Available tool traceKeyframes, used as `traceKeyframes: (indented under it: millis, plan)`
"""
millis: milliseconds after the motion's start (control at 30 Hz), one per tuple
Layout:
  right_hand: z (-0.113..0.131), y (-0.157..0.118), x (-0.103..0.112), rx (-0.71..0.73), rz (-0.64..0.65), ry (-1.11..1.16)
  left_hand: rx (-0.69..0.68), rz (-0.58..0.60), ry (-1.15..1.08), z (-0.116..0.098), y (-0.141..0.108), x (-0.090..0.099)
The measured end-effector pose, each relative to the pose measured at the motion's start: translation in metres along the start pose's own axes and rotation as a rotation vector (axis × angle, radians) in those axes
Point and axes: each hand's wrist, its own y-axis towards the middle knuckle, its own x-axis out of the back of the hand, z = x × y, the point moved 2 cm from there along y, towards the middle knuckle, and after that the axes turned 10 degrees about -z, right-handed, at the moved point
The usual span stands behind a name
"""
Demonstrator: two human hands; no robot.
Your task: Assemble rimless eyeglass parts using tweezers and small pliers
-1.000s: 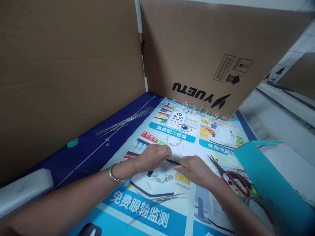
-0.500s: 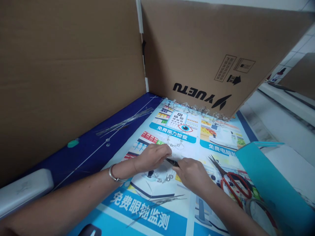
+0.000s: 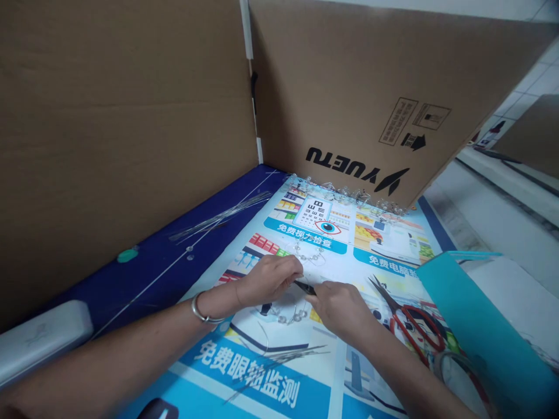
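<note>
Near the middle of the printed sheet, my left hand (image 3: 279,276) is closed in a pinch, with the wire of a beaded wire loop (image 3: 292,318) seemingly at its fingertips. My right hand (image 3: 338,305) is wrapped around dark pliers (image 3: 304,287), whose jaws point left towards my left fingertips. The exact spot where jaws and wire meet is too small to make out. Clear round beads sit along the loop's lower side, below my hands. A second beaded wire loop (image 3: 309,256) lies just beyond my fingers.
Open red-handled scissors (image 3: 408,320) lie right, beside a tape roll (image 3: 458,372) and a teal box (image 3: 484,326). Cut wires (image 3: 283,358) lie in front, more wires (image 3: 222,216) back left. Beaded wire pieces (image 3: 349,195) line the cardboard wall (image 3: 349,87). A white case (image 3: 48,337) sits left.
Hardly anything differs. The whole view has shifted very slightly, while both hands keep the same pose around the pliers and the wire.
</note>
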Motion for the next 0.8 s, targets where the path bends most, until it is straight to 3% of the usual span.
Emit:
traceKeyframes:
  millis: [233,500,800]
  plan:
    - [-0.002,0.0,-0.003,-0.054,0.025,0.013,0.024,0.019,-0.038,0.0,0.001,-0.001]
    - [-0.009,0.001,0.007,-0.158,0.021,0.235,0.103,-0.129,-0.282,0.002,0.007,0.007]
    - [-0.009,0.0,0.001,-0.184,-0.044,0.319,0.111,-0.169,-0.306,0.0,0.008,0.01]
